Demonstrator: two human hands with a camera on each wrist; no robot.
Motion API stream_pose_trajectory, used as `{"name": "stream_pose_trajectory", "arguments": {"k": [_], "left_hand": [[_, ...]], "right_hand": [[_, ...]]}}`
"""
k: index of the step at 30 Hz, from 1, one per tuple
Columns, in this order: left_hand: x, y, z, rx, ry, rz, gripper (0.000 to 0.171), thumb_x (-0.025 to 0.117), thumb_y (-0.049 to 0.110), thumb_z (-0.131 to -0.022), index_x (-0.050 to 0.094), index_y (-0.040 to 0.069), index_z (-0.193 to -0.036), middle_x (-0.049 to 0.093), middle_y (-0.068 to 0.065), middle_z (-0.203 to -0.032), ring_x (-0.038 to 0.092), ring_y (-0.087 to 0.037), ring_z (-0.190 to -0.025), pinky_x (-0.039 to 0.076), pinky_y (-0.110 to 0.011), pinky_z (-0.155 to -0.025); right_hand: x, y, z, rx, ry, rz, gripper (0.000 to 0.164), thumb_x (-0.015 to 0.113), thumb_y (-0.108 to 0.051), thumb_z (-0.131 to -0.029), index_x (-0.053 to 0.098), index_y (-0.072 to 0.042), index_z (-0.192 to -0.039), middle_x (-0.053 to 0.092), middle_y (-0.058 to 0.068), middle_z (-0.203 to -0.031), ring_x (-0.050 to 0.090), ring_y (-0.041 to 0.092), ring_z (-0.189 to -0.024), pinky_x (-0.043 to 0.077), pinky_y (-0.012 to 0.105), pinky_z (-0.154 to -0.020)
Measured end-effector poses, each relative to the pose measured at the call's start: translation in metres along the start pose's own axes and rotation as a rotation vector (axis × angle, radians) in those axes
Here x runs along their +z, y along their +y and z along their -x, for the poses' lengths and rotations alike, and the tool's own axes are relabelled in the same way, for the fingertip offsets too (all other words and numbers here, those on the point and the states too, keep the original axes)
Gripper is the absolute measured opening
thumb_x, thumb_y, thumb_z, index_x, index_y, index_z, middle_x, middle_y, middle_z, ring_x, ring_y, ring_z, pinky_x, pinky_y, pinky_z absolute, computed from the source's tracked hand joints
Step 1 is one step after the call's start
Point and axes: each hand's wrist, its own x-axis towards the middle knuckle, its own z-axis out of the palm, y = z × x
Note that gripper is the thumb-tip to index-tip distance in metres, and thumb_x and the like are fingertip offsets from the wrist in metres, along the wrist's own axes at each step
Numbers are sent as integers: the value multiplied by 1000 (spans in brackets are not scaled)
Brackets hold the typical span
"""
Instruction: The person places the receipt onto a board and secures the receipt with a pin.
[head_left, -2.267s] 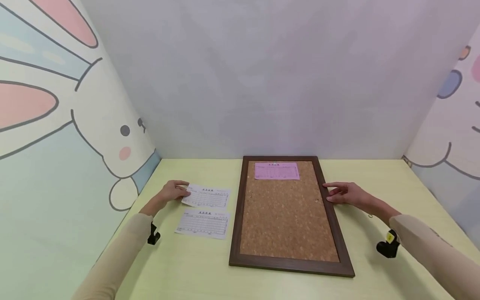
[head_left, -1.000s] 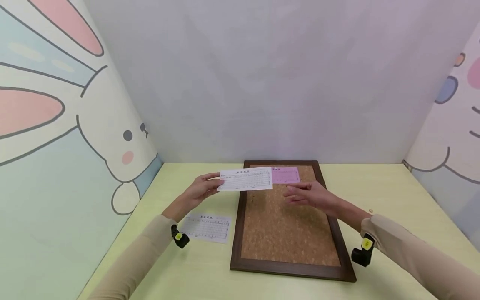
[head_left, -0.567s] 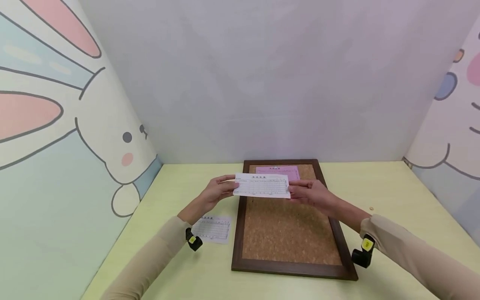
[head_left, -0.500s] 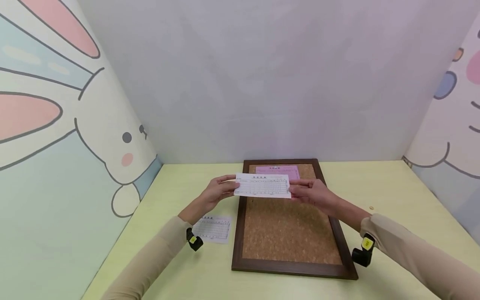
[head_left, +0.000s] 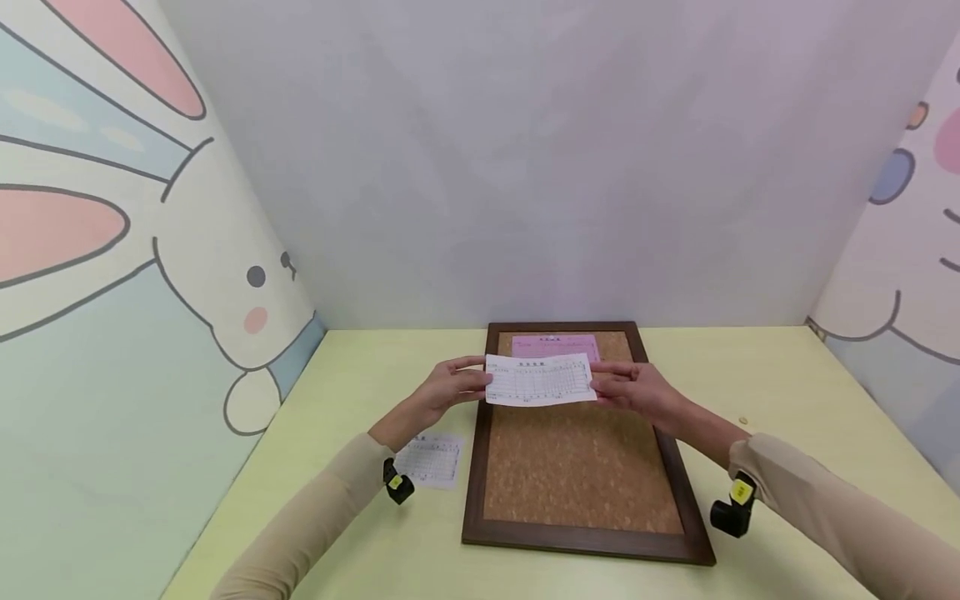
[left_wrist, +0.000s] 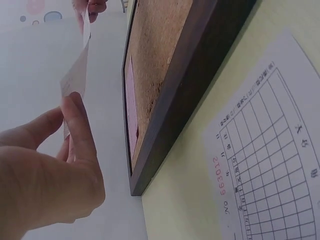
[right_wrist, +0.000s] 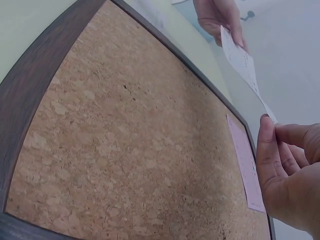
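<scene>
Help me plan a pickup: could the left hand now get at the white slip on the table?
Probably not while the left hand pinches the raised slip; otherwise the lower slip looks reachable, with nothing seen on it.

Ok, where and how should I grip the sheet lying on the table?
Probably by its left edge, hidden in the head view, coming from the left with the left hand once it releases the other sheet. The table sheet lies flat, so lift the edge, then pinch; the raised frame of the cork board runs close along its right side.
</scene>
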Motion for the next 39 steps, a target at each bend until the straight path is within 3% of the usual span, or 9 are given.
{"name": "stream_pose_trajectory", "arguments": {"k": [11,23,30,34,39], "left_hand": [[21,-13,-12,-12,-38,-51,44,68,3,-96,59,1,-139,76,-9,-107,71,-10,-83,61,-26,-81],[35,-24,-21,-16,82,-140,36,69,-1,-94,67,1,-130,76,-12,-104,70,-8,-77,61,-25,-74],[38,-23,-24,-2,104,-180,29,69,0,-93,69,1,-123,75,-11,-102,68,-9,-74,61,-25,-71],[42,-21,-25,13,117,-219,30,70,-1,-91,68,0,-121,75,-15,-102,68,-10,-70,61,-26,-68],[45,-21,-27,16,122,-282,32,72,1,-90,69,1,-121,76,-16,-98,68,-10,-67,61,-26,-65]], "right_hand": [[-13,15,-1,1,18,16,58,63,-13,-101,41,10,-150,73,0,-115,71,8,-91,60,28,-87],[-3,33,-12,53,81,54,53,66,-11,-99,48,12,-144,72,14,-120,71,9,-85,61,28,-82],[-7,31,-15,78,137,125,50,69,-5,-95,52,15,-138,76,12,-103,71,9,-73,61,26,-71],[-13,29,-13,76,136,162,51,69,-4,-95,51,17,-137,76,12,-100,70,8,-73,62,28,-71],[-19,32,-10,85,86,244,53,69,-4,-95,48,19,-139,75,24,-108,71,10,-79,62,28,-73]]}}
